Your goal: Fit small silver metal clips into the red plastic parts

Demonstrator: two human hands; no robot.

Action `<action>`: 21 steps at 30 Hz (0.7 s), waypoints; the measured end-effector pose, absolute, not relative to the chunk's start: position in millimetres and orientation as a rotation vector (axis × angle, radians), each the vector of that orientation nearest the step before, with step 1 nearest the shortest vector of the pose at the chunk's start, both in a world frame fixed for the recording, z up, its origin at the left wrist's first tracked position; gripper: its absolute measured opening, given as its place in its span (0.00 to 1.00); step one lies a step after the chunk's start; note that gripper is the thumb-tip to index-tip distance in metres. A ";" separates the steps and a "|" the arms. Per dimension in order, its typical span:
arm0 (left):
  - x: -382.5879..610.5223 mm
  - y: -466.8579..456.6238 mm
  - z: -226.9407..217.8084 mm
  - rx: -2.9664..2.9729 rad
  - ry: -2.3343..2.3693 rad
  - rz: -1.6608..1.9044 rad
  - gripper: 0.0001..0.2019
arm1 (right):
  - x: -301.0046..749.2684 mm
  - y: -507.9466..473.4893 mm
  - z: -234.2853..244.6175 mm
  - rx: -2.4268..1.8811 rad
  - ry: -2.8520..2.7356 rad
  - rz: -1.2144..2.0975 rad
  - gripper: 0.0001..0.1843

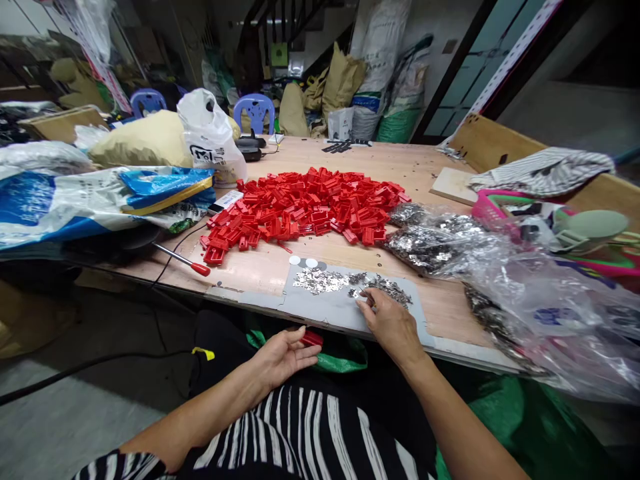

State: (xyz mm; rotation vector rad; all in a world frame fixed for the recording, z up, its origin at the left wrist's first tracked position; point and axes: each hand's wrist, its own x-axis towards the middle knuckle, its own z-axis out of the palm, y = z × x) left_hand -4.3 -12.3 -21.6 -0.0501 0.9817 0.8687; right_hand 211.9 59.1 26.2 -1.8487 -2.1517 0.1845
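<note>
In my left hand (285,357), low in front of the table edge, is a red plastic part (312,339), held by the thumb and fingers. My right hand (390,323) is over the grey mat (290,303), its thumb and forefinger pinched together at the near side of a pile of darker small metal pieces (387,288). Whatever lies between those fingertips is too small to make out clearly. Left of that pile, brighter flat metal pieces (320,280) are spread on the mat. Beyond the mat lies a big heap of red plastic parts (310,203).
Clear plastic bags of metal pieces (440,243) and a pink basket (487,207) stand at the right. A red-tipped lever (200,269) juts out at the left, near a blue-white sack (90,203) and a white plastic bag (213,137). A green sack (345,357) hangs below the table edge.
</note>
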 end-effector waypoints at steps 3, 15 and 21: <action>-3.0 -12.4 -19.9 -0.039 1.023 0.863 0.11 | 204.1 68.4 25.5 -1.875 -2.199 0.079 0.09; -34.0 29.1 32.3 0.563 0.953 0.972 0.16 | 194.3 85.4 26.7 -2.027 -2.255 0.045 0.10; -49.8 109.0 31.8 0.990 1.422 1.337 0.20 | 201.6 83.6 23.4 -1.912 -2.271 0.030 0.09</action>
